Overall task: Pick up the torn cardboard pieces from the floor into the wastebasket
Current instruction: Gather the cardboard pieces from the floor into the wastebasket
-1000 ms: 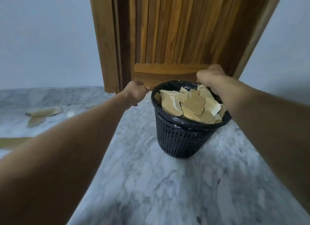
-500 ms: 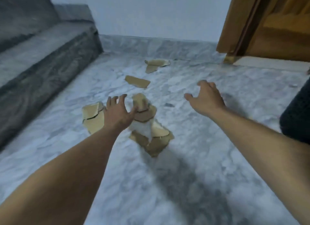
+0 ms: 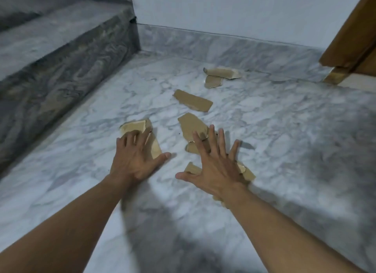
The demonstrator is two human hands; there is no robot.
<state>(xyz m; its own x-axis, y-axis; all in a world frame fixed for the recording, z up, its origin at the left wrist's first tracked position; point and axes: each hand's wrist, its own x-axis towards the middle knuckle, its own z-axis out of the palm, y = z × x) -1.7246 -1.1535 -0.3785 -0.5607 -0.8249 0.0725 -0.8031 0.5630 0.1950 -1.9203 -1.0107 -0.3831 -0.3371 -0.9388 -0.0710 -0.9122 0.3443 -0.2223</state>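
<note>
Two bare hands reach down with fingers spread, holding nothing. The left hand (image 3: pixel 136 160) covers one cardboard piece (image 3: pixel 136 126); the right hand (image 3: pixel 215 166) covers a cluster of cardboard scraps (image 3: pixel 192 125). More pieces (image 3: pixel 193 100) lie farther off on the marble floor (image 3: pixel 284 130).

Dim, soft light; motion blur, warped edges
</note>
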